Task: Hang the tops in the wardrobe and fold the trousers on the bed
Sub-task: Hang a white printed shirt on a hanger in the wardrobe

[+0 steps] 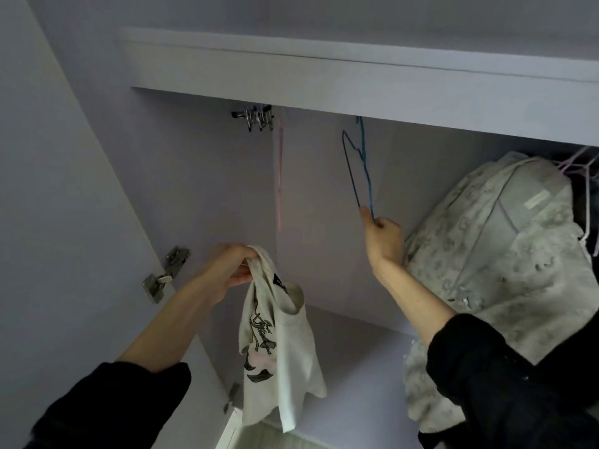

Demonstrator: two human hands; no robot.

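I look up into an open wardrobe point(324, 202) with pale lilac walls. My left hand point(231, 270) grips a white top point(278, 351) with a black and pink print by its upper edge; the top hangs limp below the hand. My right hand point(384, 234) is raised and pinches the lower corner of a thin blue wire hanger point(358, 166), whose hook goes up behind the wardrobe's top panel. The rail itself is hidden.
A pale patterned garment point(505, 254) hangs at the right on a light hanger point(573, 165), close to my right arm. An orange hanger point(280, 176) hangs edge-on near the middle. The open door point(64, 205) with metal hinges point(165, 273) stands at the left.
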